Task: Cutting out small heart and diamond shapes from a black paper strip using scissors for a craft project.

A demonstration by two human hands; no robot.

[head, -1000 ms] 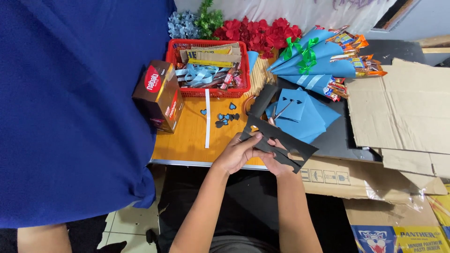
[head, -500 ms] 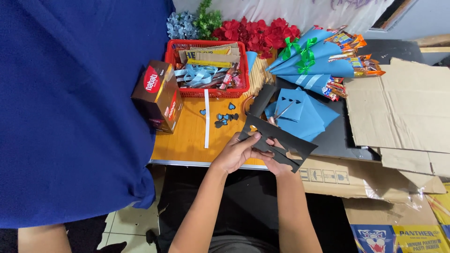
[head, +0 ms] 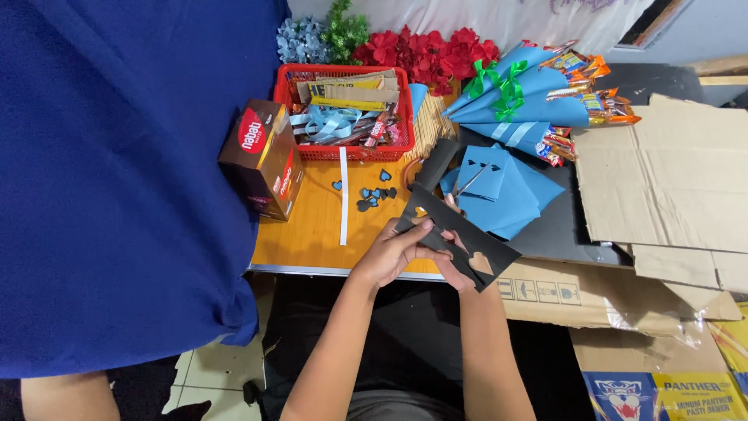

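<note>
The left hand (head: 393, 253) was curled around the near edge of a black paper sheet (head: 460, 238), thumb on top, gripping it. The right hand (head: 460, 269) lay mostly hidden under the same sheet, so its grip could not be made out. The sheet hung over the front edge of the orange bench (head: 312, 234), its long axis slanting from upper left to lower right, with cut-out holes along it. Just beyond lay folded blue paper (head: 499, 187) and a scatter of small cut-out hearts (head: 374, 195) beside one white strip (head: 344, 195). One red basket (head: 347, 109) stood further back, one brown box (head: 265, 160) to its left. Blue cloth (head: 117, 179) blocked the left side.
</note>
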